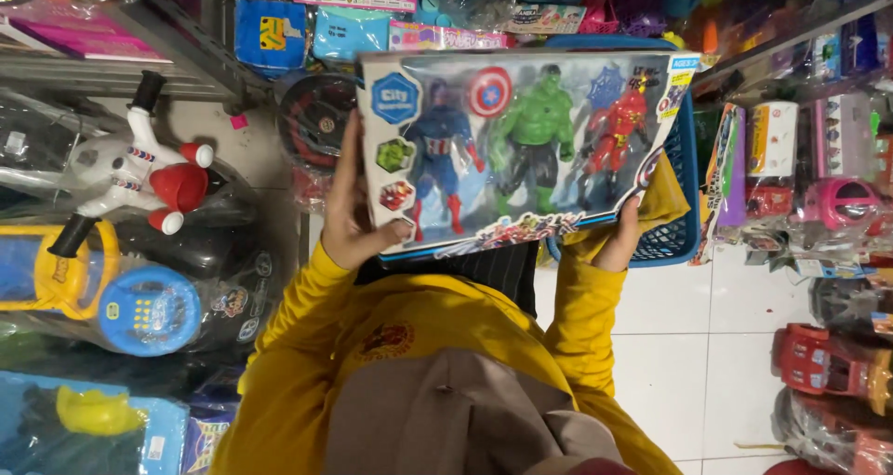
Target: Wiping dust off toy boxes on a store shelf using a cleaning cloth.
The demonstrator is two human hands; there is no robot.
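Toy shop aisle, head cam looking down. Person in yellow sleeves holds a flat toy box [526,145] w/ clear window, out in front at chest height, over the white tile floor [716,345]

Box: wide rectangle, long axis runs left-right across the view, slightly tilted, right end higher and further out. Inside, three figures side by side: blue one, green one in the middle, red one at the right end, plus a small round shield above

Grip: left hand [352,224] clamps the left short edge, thumb wrapped onto the front face near the lower corner, fingers behind the box. Closed on the box, clearly. Right hand [619,238] sits under the lower right corner, fingers curled up against the bottom edge; closed on the box too, tho most of that hand is hidden behind the card

So the box lies between the two hands, spanning from one to the other. Left hand has more of it: it grips mid-height on the edge. Right only props a corner. Neither hand is nearer than the other, both touching

Around: blue plastic basket [674,224] just behind and below the box's right end, partly covered by it. Shelf of packaged toys [372,19] beyond the top edge. White and red ride-on toy [139,177] off to the left, red toy car [828,363] low on the right, well apart from the hands
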